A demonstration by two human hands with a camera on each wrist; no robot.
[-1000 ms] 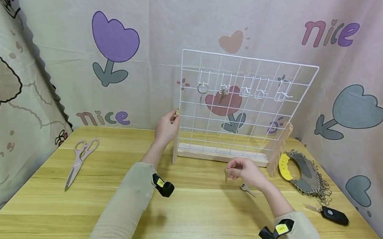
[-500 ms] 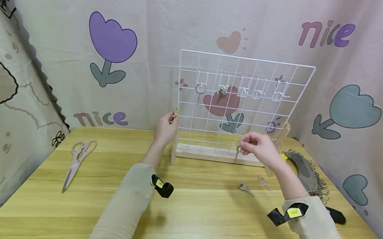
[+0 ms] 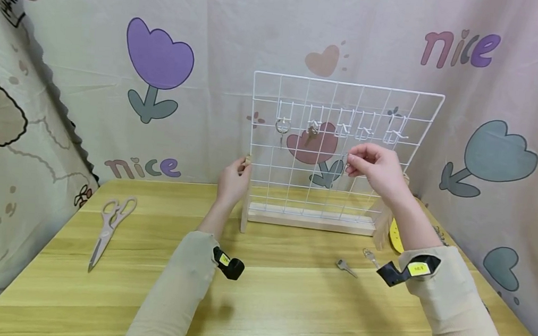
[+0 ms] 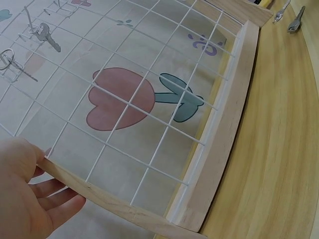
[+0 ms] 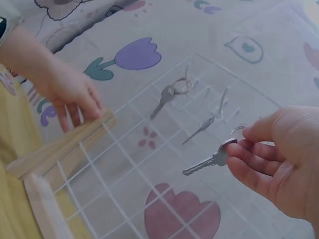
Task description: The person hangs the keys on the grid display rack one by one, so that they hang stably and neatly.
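Observation:
My left hand (image 3: 233,183) grips the top of the wooden side post (image 4: 112,201) of a white wire grid rack (image 3: 348,83). In front of the grid, right of its middle, my right hand (image 3: 379,169) pinches a key ring (image 5: 239,130) between thumb and fingers. A silver key (image 5: 209,163) hangs from that ring, pointing left in the right wrist view. Two keys hang from the grid's left hooks: one on a large ring (image 3: 283,126), beside it a second key (image 3: 312,133). White hooks (image 3: 365,132) further right carry nothing.
On the wooden table, a loose key (image 3: 347,267) and a ringed key (image 3: 370,257) lie before the rack. Scissors (image 3: 108,231) lie at the left. A yellow-edged object (image 3: 394,237) at the right is mostly hidden by my right arm. A printed curtain (image 3: 232,37) hangs behind.
My right hand has risen from near the tabletop to mid-height before the grid, carrying the key. The left hand stays on the post. My right sleeve now covers the black car key.

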